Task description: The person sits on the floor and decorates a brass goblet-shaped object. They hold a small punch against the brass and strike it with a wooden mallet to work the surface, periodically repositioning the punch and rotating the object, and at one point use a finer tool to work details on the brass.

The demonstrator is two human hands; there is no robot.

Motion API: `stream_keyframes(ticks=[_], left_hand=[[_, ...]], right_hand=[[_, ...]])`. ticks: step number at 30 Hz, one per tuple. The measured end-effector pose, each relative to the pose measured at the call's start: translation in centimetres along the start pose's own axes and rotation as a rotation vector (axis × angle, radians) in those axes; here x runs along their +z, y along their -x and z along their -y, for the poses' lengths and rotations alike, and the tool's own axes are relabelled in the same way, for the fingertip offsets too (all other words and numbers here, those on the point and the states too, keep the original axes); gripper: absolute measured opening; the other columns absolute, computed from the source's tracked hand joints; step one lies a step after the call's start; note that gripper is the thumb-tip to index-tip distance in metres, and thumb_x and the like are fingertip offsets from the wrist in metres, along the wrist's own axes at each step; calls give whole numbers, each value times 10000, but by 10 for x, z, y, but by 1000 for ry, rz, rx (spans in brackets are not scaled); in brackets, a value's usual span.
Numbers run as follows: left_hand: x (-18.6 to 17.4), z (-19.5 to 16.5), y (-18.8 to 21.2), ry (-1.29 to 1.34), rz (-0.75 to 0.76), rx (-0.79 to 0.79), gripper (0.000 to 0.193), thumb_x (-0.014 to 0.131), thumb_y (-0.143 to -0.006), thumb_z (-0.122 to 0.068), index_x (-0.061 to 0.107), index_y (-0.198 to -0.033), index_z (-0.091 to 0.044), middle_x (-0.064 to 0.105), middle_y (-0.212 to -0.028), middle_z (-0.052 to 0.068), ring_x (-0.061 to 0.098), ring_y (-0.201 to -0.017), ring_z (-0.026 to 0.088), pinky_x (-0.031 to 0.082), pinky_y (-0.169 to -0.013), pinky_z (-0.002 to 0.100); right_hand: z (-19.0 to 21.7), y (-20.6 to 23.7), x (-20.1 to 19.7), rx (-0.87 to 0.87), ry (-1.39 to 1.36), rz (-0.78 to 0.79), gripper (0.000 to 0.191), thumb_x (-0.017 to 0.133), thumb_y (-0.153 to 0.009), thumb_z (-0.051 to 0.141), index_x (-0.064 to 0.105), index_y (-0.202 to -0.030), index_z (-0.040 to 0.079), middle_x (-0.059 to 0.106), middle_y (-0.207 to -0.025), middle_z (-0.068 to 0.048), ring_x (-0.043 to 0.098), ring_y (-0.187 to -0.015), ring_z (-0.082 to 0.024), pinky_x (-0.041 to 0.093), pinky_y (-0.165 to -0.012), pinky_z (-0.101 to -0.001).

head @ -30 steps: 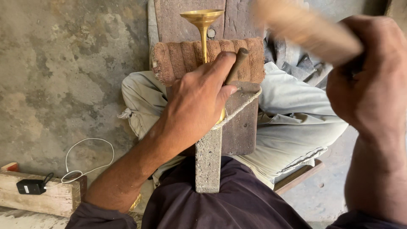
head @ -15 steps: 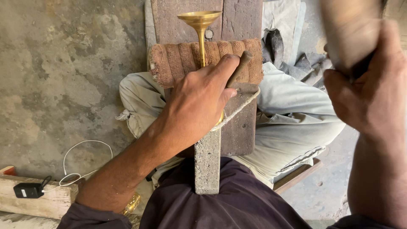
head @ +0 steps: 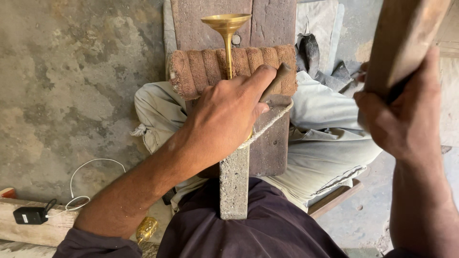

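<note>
Brass funnel-shaped piece held over a padded rest; mallet raised.

The left hand is closed on a punch-like tool, set beside the brass piece lying across the brown cloth roll. The right hand, fingers clenched round the wooden mallet, has been lifted higher than half a second ago, suggesting a blow is being readied.

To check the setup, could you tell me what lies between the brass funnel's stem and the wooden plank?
In the head view, a ribbed brown cloth roll lies under the brass funnel, on the wooden plank.
</note>
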State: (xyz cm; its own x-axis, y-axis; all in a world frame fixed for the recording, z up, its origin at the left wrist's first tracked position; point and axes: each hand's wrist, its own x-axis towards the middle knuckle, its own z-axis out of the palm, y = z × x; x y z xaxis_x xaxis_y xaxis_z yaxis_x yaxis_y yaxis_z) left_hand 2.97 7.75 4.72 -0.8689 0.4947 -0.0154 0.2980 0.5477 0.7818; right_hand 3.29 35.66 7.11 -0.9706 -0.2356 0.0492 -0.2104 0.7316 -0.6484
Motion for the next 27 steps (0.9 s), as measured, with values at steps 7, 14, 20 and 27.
stream_keyframes(ticks=[7,14,20,27], left_hand=[[0,1,1,-14,5,30,432,734,-941,-110,522,-1292,27,669,-780,135,724,-660,226,581,-467,324],[0,-1,1,12,80,-15,344,675,-966,-85,530,-1261,16,659,-767,136,719,-633,204,578,-401,281],[3,1,0,-4,154,-10,285,617,-995,-48,527,-1255,25,648,-764,134,712,-617,189,525,-407,263],[4,5,-6,-41,268,-12,241,593,-1006,-48,541,-1236,1,650,-718,120,689,-556,180,507,-380,266]], right_hand=[[-8,8,1,45,-84,-9,462,615,-850,-26,477,-1285,-96,659,-1044,-169,685,-911,-236,579,-765,-369],[-14,18,9,21,-73,-50,421,648,-903,-35,484,-1291,-16,661,-1044,-141,664,-903,-221,564,-820,-365],[-19,34,12,167,15,-61,423,667,-866,-51,483,-1247,-57,622,-949,-176,621,-776,-258,505,-637,-394],[-9,45,19,265,18,-78,459,664,-830,-42,491,-1255,-56,643,-966,-175,644,-797,-246,537,-664,-389]])
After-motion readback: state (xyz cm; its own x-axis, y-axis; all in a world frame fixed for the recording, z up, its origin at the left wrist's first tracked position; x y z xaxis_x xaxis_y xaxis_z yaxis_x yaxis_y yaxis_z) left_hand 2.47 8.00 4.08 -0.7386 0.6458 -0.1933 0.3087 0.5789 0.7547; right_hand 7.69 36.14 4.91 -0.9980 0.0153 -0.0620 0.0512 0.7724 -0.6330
